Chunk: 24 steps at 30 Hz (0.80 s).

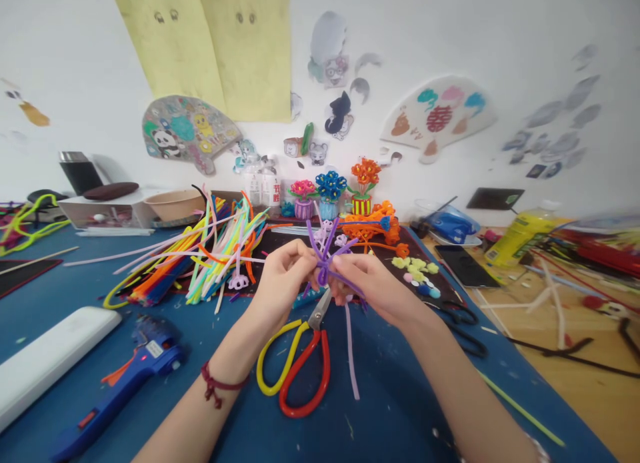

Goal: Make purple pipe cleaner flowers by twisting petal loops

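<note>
Both hands meet in the middle, pinching a bunch of purple pipe cleaners (324, 253) whose ends fan out upward and sideways from a small looped centre. My left hand (289, 268) grips it from the left, thumb and forefinger closed. From the right, my right hand (365, 276) pinches the same piece. Scissors (305, 366) with one yellow and one red handle lie on the mat just below, their blades partly under the hands. A lilac pipe cleaner (353, 356) hangs or lies beneath the right hand; I cannot tell which.
A blue glue gun (150, 356) and a white case (55, 356) lie at left. Piles of coloured pipe cleaners (225, 249) stand behind the left hand. Small potted pipe-cleaner flowers (331, 186) line the wall. At right are pompoms (417, 273), black-handled scissors (465, 329), a phone (465, 264) and a yellow bottle (520, 235).
</note>
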Available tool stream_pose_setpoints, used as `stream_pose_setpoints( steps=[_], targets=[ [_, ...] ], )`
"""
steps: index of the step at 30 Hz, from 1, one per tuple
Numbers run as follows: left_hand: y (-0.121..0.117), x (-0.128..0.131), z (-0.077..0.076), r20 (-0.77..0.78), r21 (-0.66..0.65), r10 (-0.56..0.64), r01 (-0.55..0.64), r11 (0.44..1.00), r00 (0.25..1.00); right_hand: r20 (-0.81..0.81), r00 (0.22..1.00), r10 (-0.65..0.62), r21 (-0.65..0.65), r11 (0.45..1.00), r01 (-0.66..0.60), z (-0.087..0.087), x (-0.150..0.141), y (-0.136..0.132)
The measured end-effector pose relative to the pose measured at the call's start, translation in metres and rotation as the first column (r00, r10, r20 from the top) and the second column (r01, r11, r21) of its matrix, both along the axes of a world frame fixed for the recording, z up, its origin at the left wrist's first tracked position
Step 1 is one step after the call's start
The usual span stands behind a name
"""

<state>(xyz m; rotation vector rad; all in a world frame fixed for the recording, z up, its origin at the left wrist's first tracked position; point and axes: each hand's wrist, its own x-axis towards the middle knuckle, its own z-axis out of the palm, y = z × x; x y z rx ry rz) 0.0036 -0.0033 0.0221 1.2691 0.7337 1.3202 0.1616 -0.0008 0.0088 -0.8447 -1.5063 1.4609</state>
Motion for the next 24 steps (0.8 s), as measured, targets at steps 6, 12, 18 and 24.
stream_pose_setpoints(
  steps=[6,12,18,24],
  targets=[
    [-0.0034,-0.0015,0.0025,-0.11,-0.002,-0.083,0.083,0.997,0.99,-0.002,0.999,0.046,0.039,0.998,-0.046,-0.0021,-0.0006,0.0006],
    [-0.0037,-0.003,0.0033,-0.14,0.011,-0.077,0.08,0.997,0.987,-0.01,0.997,0.075,0.073,0.995,-0.074,-0.0014,0.0027,-0.0001],
    [-0.0038,-0.0039,0.0044,-0.164,0.046,-0.086,0.095,0.994,0.983,0.012,0.998,0.06,0.06,0.996,-0.061,-0.0053,0.0009,0.0015],
    [-0.0036,-0.0044,0.0048,-0.155,0.045,-0.101,0.109,0.993,0.983,0.055,0.996,0.076,0.06,0.995,-0.08,-0.0041,0.0001,0.0005]
  ],
)
